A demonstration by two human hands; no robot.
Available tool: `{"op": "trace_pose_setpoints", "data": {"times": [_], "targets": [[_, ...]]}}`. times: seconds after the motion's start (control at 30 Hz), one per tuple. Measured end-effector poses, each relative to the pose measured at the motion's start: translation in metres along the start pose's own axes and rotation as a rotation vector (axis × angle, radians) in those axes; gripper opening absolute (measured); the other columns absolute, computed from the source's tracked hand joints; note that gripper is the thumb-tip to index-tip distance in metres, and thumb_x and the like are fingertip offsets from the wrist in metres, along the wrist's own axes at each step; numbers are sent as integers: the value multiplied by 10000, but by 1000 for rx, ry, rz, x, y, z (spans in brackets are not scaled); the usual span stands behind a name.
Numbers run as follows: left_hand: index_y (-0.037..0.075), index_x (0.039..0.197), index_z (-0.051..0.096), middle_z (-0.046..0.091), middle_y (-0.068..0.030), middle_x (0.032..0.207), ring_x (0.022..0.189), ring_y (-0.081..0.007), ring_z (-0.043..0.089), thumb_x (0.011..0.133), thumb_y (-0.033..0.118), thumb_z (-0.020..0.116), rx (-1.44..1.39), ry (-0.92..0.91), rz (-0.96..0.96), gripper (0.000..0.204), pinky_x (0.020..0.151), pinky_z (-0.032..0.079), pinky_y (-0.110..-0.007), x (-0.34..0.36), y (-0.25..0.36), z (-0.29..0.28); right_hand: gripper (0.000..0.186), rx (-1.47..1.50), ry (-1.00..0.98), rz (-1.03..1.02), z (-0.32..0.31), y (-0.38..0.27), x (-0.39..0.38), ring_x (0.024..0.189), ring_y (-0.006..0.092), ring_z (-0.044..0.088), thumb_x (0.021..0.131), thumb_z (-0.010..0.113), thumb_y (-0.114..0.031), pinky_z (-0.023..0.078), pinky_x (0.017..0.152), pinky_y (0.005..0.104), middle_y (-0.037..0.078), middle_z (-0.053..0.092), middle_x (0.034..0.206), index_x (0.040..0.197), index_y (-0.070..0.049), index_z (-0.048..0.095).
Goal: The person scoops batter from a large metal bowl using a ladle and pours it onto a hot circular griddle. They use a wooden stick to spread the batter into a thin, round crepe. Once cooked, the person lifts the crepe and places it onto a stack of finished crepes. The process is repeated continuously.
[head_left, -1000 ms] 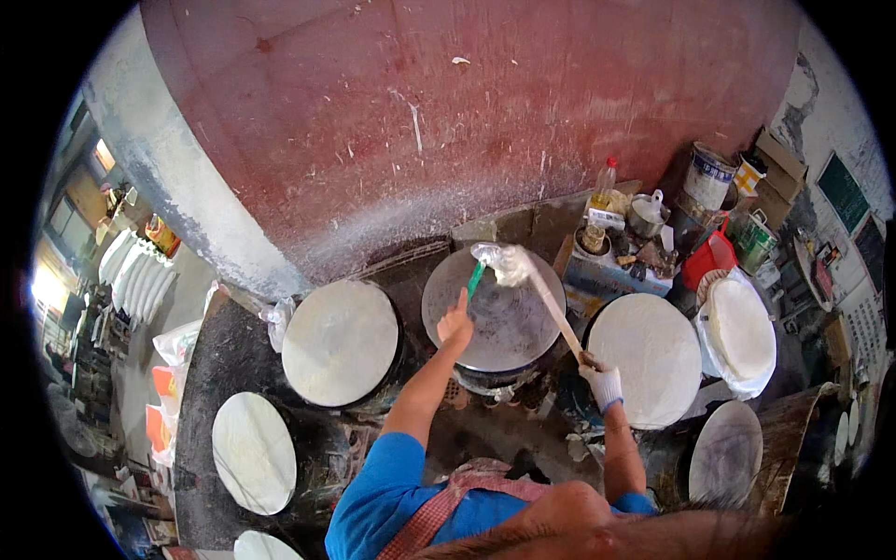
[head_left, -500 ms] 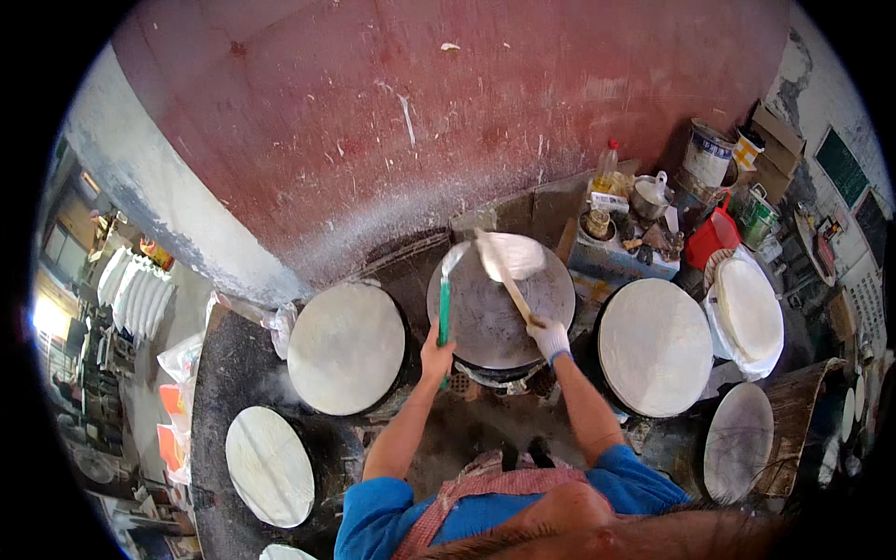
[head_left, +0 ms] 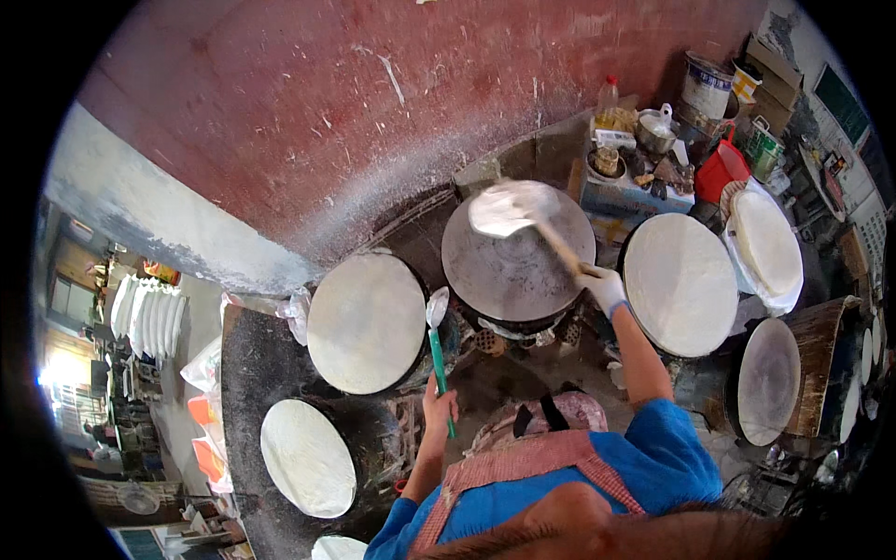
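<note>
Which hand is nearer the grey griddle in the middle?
Right. The right hand, gripping a wooden handle, is by the lower-right edge of the griddle in view; the left hand, holding a green handle, is farther off, toward lower left.

We wear: blue short-sleeved shirt (head_left: 670, 455) | red-and-white checked apron (head_left: 518, 459), shoulder straps (head_left: 611, 483) | white glove (head_left: 605, 286), blue-edged cuff (head_left: 617, 307), on our right hand (head_left: 602, 283)
</note>
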State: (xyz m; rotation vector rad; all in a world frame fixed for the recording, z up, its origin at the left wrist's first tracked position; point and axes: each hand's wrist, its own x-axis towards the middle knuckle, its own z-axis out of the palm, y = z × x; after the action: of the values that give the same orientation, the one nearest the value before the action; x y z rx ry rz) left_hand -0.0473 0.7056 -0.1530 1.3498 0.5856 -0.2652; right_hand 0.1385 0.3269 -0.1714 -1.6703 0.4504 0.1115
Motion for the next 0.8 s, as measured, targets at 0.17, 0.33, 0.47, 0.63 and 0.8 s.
{"op": "trace_pose_setpoints", "data": {"times": [0.17,0.33,0.47,0.63,0.8], "targets": [[133,1440,215,473,-54,600,404,-142,443,811,-61,498,10,42,-56,716,337,335,-296,2,7,20,397,64,-106,-53,38,7,-2,878,149,579,746,710,-102,449,797,269,84,643,1004,1109,30,618],[121,1441,204,471,-64,607,409,-151,451,839,-43,480,6,35,5,682,340,350,-303,-10,8,39,378,44,-239,121,-16,2,41,786,130,582,757,699,-119,461,710,278,58,655,907,1110,0,629],[121,1442,180,468,-54,602,401,-150,450,818,-48,490,-67,70,-19,718,338,353,-293,-15,5,53,373,142,-191,115,-20,-1,54,686,124,587,749,711,-123,473,604,271,59,655,837,1103,-25,643],[129,1451,152,468,-43,596,414,-151,462,840,-25,500,-68,148,-94,719,358,375,-300,-22,17,79,380,9,-495,149,-18,-24,51,427,99,439,768,692,-167,317,380,271,7,554,617,1128,-63,635],[129,1424,246,474,-34,585,399,-144,449,837,6,558,-131,161,-12,676,344,353,-308,-25,-5,80,421,118,-341,214,-52,-29,97,381,102,405,771,681,-198,293,347,274,12,534,594,1163,-65,604]]}}
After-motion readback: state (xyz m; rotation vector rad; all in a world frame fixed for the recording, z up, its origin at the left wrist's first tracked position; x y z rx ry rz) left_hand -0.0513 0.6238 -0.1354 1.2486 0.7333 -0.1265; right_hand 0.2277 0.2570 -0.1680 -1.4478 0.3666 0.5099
